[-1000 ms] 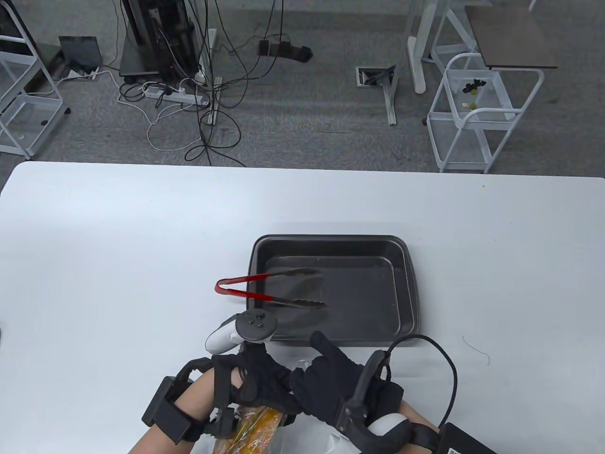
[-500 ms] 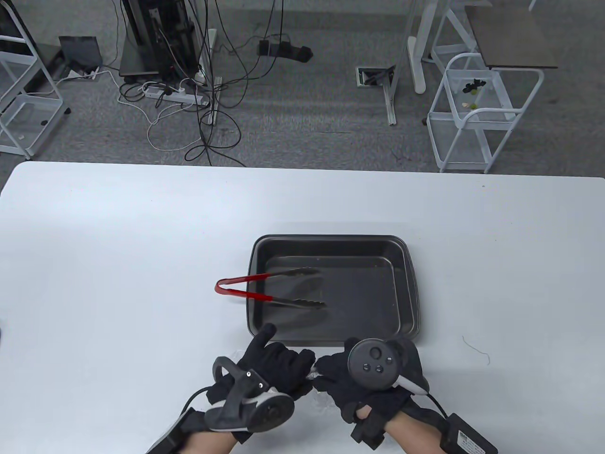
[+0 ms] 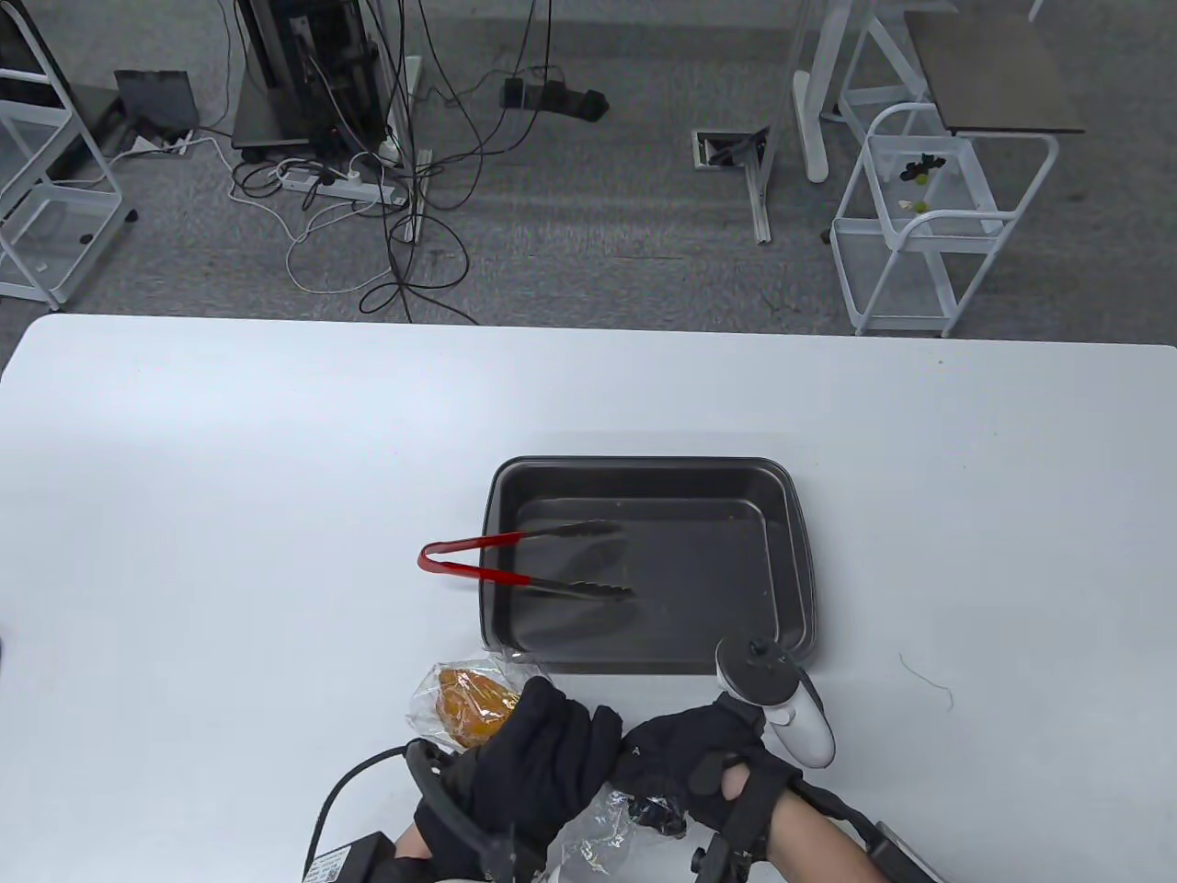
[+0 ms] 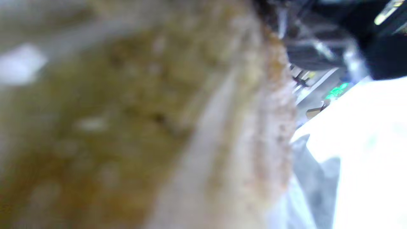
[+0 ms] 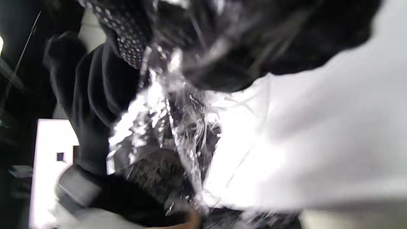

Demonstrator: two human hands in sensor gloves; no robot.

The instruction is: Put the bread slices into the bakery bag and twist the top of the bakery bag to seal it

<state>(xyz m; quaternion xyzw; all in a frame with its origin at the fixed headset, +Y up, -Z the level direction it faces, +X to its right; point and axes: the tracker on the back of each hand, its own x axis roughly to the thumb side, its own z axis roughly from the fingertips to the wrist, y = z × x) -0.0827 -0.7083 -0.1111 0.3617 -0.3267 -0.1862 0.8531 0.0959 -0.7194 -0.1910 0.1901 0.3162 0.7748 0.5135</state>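
The clear bakery bag (image 3: 460, 704) with golden bread slices (image 3: 471, 710) inside lies at the table's near edge, in front of the tray. My left hand (image 3: 547, 750) lies over the bag and grips it; the bread end sticks out to its left. My right hand (image 3: 676, 768) is curled on the bag's gathered clear top (image 3: 602, 823) between the two hands. In the left wrist view the bread (image 4: 143, 127) fills the frame, blurred. The right wrist view shows crinkled, bunched plastic (image 5: 173, 124) under gloved fingers (image 5: 229, 47).
A dark baking tray (image 3: 791, 552) stands just beyond the hands, holding no bread. Red-handled tongs (image 3: 478, 570) rest across its left rim. A small thread (image 3: 929, 679) lies on the white table (image 3: 230, 515) to the right.
Both hands have turned around each other at the bag's top. The bread end now shows left of my left hand, and the right tracker has swung to the right.
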